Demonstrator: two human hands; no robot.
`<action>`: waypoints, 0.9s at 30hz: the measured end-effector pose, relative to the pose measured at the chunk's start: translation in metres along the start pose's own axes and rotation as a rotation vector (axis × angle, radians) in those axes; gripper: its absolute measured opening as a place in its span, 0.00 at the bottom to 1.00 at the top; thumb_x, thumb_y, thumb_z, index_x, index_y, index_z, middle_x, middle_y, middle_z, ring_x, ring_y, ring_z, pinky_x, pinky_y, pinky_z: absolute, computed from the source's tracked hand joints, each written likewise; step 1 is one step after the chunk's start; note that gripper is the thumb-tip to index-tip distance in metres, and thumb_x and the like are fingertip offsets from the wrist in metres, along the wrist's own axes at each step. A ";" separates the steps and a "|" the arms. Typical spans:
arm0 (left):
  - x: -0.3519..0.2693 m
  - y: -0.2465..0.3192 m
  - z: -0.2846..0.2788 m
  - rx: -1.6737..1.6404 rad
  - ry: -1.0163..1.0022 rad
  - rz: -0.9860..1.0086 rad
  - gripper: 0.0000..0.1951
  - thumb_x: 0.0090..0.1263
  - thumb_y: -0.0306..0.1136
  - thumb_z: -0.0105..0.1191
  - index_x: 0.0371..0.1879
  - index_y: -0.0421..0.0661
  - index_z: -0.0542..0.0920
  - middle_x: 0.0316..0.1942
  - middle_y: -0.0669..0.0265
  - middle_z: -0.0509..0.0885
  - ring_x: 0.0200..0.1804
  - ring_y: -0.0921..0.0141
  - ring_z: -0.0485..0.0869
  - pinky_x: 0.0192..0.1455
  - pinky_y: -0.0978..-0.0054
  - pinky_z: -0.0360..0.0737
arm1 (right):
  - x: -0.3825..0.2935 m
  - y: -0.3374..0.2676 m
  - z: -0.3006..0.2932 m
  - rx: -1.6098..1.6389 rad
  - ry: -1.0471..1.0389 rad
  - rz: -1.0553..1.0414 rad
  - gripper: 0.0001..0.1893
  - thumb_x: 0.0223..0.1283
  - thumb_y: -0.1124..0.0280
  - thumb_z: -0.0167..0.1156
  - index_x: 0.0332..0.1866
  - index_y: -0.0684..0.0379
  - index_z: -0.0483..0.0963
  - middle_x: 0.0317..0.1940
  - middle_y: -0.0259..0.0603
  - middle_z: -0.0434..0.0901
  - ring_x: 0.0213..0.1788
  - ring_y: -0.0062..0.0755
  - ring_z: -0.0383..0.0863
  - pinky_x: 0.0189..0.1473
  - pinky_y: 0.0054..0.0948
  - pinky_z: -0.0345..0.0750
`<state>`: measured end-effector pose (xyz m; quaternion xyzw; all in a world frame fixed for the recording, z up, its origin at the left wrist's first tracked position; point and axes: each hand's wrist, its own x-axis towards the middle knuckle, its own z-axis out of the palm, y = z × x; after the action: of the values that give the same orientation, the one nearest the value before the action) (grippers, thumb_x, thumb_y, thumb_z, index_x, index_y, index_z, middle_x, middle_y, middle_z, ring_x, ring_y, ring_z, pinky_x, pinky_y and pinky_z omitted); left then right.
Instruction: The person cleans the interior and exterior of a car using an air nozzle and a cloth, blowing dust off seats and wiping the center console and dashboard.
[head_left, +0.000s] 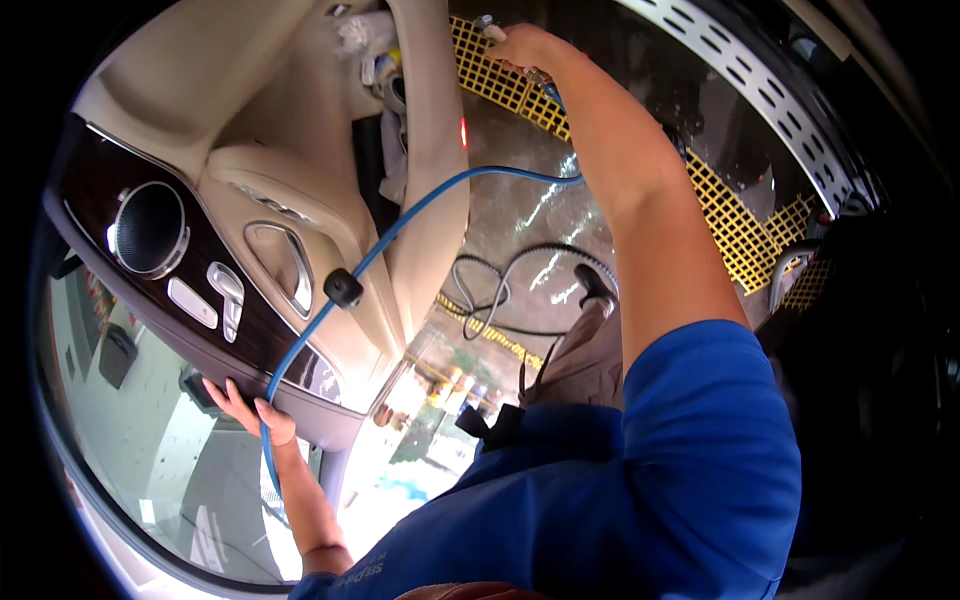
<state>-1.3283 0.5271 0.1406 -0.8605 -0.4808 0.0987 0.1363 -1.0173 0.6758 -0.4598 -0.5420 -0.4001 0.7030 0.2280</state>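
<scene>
My right hand (521, 49) grips a metal-tipped tool, likely an air blow gun, joined by a metal fitting (535, 75) to a blue hose (450, 182). The hose bows across the open car door's beige inner panel (300, 150), with a black block (343, 289) around it, and runs down past my left hand. With fingers apart, my left hand (259, 416) rests at the door's top edge near the window glass; the hose crosses beside its thumb. A speaker (150, 229), a silver inner handle (301, 281) and seat switches (226, 289) are on the door.
Yellow floor grating (731, 217) crosses the wet floor. A dark ribbed hose (510, 277) lies coiled near my shoe (592, 285). A perforated metal sill strip (750, 82) curves along the right. The door pocket holds a cloth (394, 150) and bottles or similar items.
</scene>
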 end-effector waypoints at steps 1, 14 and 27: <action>0.000 0.001 -0.001 -0.004 -0.021 -0.003 0.28 0.79 0.45 0.36 0.69 0.37 0.67 0.74 0.34 0.55 0.73 0.37 0.60 0.72 0.40 0.59 | -0.008 0.007 0.014 0.005 -0.014 0.016 0.20 0.61 0.52 0.65 0.30 0.62 0.81 0.23 0.44 0.82 0.24 0.38 0.82 0.34 0.42 0.78; -0.005 0.002 0.003 0.056 0.008 0.010 0.28 0.77 0.41 0.37 0.68 0.33 0.68 0.74 0.36 0.57 0.75 0.40 0.57 0.75 0.41 0.54 | -0.153 0.085 0.205 0.058 -0.490 0.250 0.16 0.57 0.55 0.65 0.32 0.60 0.83 0.26 0.41 0.85 0.25 0.35 0.82 0.29 0.41 0.78; -0.002 0.002 0.003 0.053 0.018 0.027 0.27 0.78 0.41 0.37 0.68 0.33 0.68 0.74 0.36 0.58 0.74 0.40 0.59 0.75 0.42 0.56 | -0.214 0.065 0.296 0.112 -0.695 0.330 0.15 0.56 0.61 0.64 0.35 0.65 0.81 0.26 0.43 0.84 0.26 0.36 0.83 0.29 0.37 0.79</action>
<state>-1.3283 0.5248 0.1373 -0.8640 -0.4650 0.1055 0.1620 -1.2236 0.3839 -0.3609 -0.3152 -0.3218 0.8928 -0.0082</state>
